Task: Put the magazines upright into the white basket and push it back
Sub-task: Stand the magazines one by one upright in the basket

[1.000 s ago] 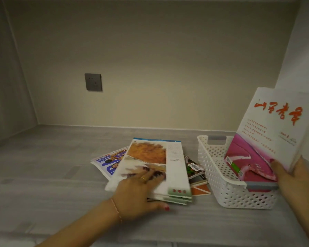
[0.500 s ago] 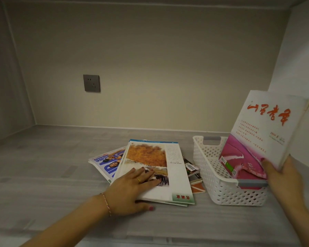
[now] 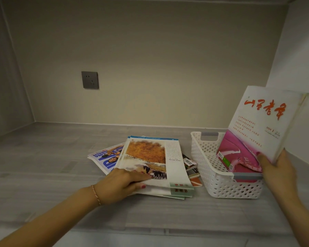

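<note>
A white perforated basket [image 3: 209, 157] with grey handles stands on the grey shelf at the right. A white and pink magazine [image 3: 262, 125] with red lettering stands tilted inside it, leaning right, and my right hand [image 3: 276, 172] grips its lower right edge. Left of the basket lies a loose pile of magazines; the top one [image 3: 157, 157] shows an orange picture. My left hand [image 3: 121, 182] grips the near left edge of the top magazines, fingers on the cover and thumb under the edge. A blue magazine [image 3: 105, 157] sticks out at the pile's left.
A grey wall socket [image 3: 90, 80] sits on the beige back wall. A white side wall [image 3: 301, 68] rises close behind the basket at the right. The grey shelf surface [image 3: 43, 166] stretches to the left and behind the pile.
My left hand has slid to the near left edge of the top magazines and its thumb has gone under them. My right hand still holds the tilted magazine in the basket.
</note>
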